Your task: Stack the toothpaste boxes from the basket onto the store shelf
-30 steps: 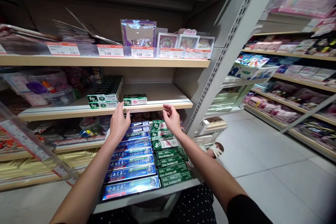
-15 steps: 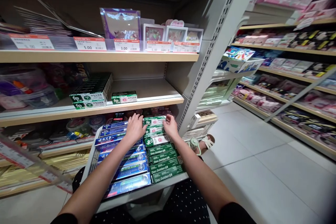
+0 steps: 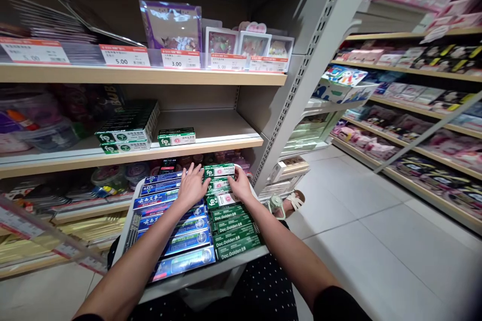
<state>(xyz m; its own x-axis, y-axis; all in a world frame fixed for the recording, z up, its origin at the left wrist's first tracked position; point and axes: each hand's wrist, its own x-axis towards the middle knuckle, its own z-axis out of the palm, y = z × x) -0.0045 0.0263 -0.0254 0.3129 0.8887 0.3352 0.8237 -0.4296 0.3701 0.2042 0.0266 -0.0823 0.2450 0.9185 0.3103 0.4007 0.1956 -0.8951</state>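
Observation:
A grey-white basket (image 3: 124, 228) stands before me, filled with rows of toothpaste boxes. Blue boxes (image 3: 188, 246) lie on its left side, green boxes (image 3: 235, 237) on its right. My left hand (image 3: 193, 188) rests over the far blue boxes with fingers spread, its thumb by the left end of the farthest green-and-white toothpaste box (image 3: 218, 170). At that box's right end, my right hand (image 3: 241, 185) curls its fingers and thumb around the corner. More green-and-white boxes (image 3: 220, 200) lie just in front, fronts turned up.
On the middle shelf (image 3: 211, 147) sit a stack of green toothpaste boxes (image 3: 126, 133) and a smaller pair (image 3: 176, 136). A phone (image 3: 168, 165) showing a timer is behind the basket. To the right are a shelf post (image 3: 301, 55), a green-lidded cup (image 3: 276, 204) and a sandalled foot (image 3: 295, 201).
My right hand has shifted slightly left, its thumb now over the green boxes and its fingers closed at the farthest one's end. The left hand stays nearly in place; the view has shifted slightly.

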